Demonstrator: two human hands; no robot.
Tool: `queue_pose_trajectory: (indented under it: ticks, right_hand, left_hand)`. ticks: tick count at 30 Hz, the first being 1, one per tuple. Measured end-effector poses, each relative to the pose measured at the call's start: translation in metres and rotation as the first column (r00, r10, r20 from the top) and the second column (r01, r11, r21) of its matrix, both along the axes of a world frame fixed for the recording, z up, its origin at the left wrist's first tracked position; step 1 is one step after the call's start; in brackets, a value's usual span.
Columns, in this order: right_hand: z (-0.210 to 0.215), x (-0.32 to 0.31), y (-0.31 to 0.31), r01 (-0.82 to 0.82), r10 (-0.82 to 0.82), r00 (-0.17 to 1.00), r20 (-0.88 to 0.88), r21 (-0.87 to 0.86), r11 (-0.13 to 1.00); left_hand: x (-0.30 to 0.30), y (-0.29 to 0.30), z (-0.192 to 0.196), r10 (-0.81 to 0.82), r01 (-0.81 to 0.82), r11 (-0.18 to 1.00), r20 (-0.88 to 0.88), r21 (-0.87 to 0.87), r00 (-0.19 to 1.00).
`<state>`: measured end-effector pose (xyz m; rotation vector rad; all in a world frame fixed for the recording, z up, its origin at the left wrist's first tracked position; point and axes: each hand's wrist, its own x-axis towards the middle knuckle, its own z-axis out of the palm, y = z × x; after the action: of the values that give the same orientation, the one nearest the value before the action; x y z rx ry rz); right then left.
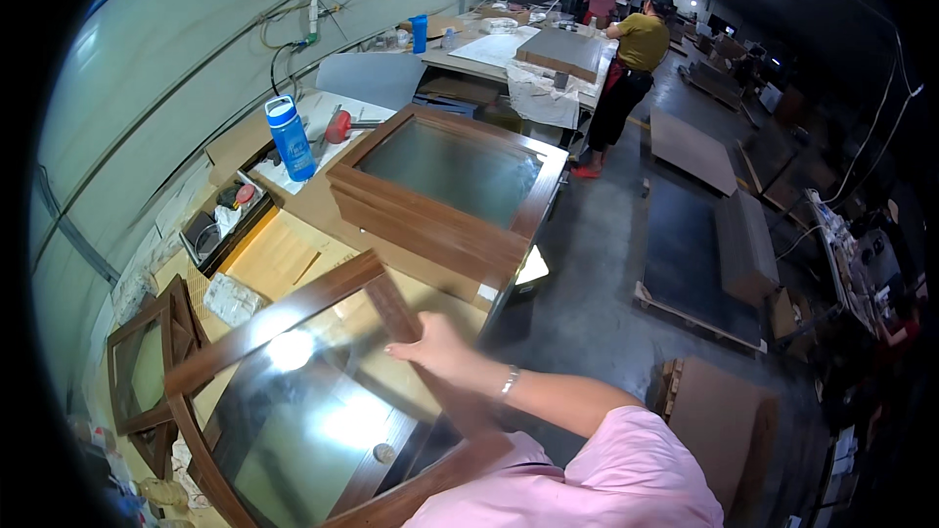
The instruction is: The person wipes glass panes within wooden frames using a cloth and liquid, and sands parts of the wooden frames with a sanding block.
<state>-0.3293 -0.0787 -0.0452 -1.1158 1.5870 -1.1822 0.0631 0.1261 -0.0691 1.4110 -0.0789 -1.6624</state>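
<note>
A brown wooden-framed glass door panel (pixel 279 315) is tilted up in front of me, with bright light reflecting in its glass. My right hand (pixel 440 347) is closed around its right-hand rail, the thumb lying across the wood. My left hand does not show. Beyond the panel, a stack of similar glass-fronted frames (pixel 452 171) rests on the workbench. Smaller brown frames (pixel 142 372) lean together at the left, beside the held panel. Between them and the stack sits a white plastic-wrapped bundle (pixel 235 300).
A blue bottle (pixel 291 149) and a red-headed mallet (pixel 338 126) stand behind a dark tray (pixel 201 252) of small items. Another person (pixel 638 44) works at a far table. Flat boards (pixel 694 254) and cartons (pixel 748 246) lie on the floor to the right.
</note>
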Motion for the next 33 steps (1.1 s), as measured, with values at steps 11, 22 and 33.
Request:
queue_pose_trajectory:
  ticks: [11,22,33]
  right_hand:
    - [0.052,-0.212,-0.015,0.377,-0.336,0.881,0.332,-0.065,0.924]
    - [0.006,-0.312,-0.089,0.688,-0.649,0.717,0.256,-0.111,0.717]
    - [0.002,-0.347,-0.092,0.638,-0.556,0.627,-0.546,-0.049,0.768]
  left_hand:
    - [-0.209,-0.222,0.055,-0.071,0.103,0.919,0.097,-0.38,0.993]
    - [-0.36,-0.455,0.032,-0.248,0.372,0.839,0.329,-0.396,0.911]
    - [-0.38,-0.484,0.082,-0.143,0.834,0.544,0.99,0.091,-0.014]
